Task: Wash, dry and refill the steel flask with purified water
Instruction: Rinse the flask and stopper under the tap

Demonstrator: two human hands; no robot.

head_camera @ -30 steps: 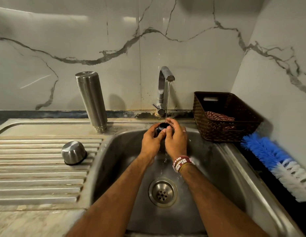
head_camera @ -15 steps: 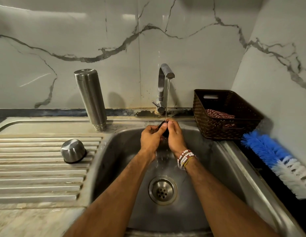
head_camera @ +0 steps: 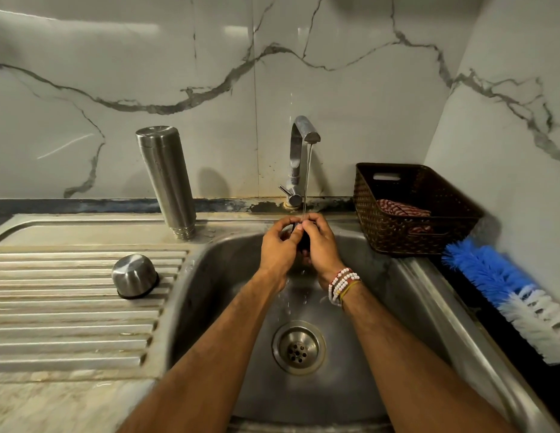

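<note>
The steel flask (head_camera: pixel 167 179) stands upside down on the sink's back ledge, left of the tap (head_camera: pixel 299 157). Its steel cap cup (head_camera: pixel 134 275) lies mouth down on the ribbed drainboard. Water runs from the tap onto my hands. My left hand (head_camera: pixel 278 248) and my right hand (head_camera: pixel 319 245) are pressed together over the sink basin (head_camera: pixel 216 276), both closed around a small black stopper (head_camera: pixel 303 242), which is mostly hidden between the fingers.
A dark woven basket (head_camera: pixel 397 232) with a striped cloth (head_camera: pixel 400 209) stands right of the tap. A blue and white bottle brush (head_camera: pixel 507 292) lies on the right counter. The drain (head_camera: pixel 299 347) sits in the basin's middle. Marble walls close the back and right.
My hands have turned the black stopper under the stream and closed tighter around it, so less of it shows. Flask and cap cup have not moved.
</note>
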